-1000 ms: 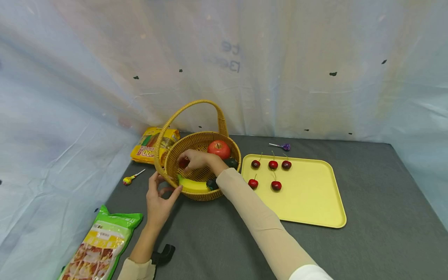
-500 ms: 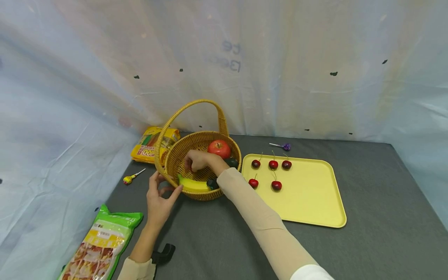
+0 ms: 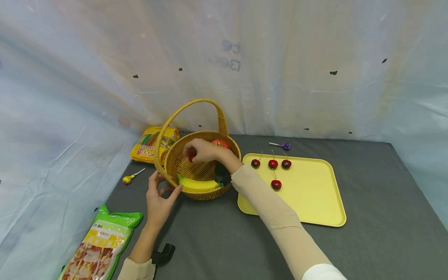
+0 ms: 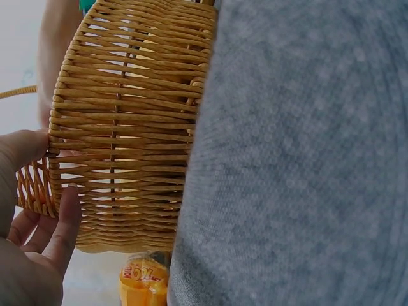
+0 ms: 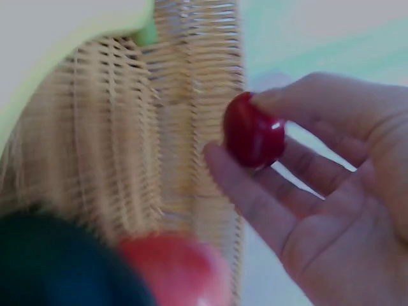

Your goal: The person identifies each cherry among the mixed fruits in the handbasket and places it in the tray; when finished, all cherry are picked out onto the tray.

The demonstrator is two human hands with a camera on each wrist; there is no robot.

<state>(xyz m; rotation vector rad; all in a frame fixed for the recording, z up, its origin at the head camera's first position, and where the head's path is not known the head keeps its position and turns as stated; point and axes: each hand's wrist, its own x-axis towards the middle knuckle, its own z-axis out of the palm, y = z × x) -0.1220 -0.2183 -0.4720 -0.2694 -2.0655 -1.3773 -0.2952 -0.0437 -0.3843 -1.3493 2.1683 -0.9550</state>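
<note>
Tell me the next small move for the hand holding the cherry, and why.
Probably lift the right hand clear of the basket rim toward the yellow tray: it pinches a cherry inside, other cherries lie there, and the left hand steadies the basket.

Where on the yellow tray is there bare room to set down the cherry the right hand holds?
The tray is bare across its near and right parts, beyond the cherries along its far-left side. The right hand pinches a cherry over the crowded basket.
</note>
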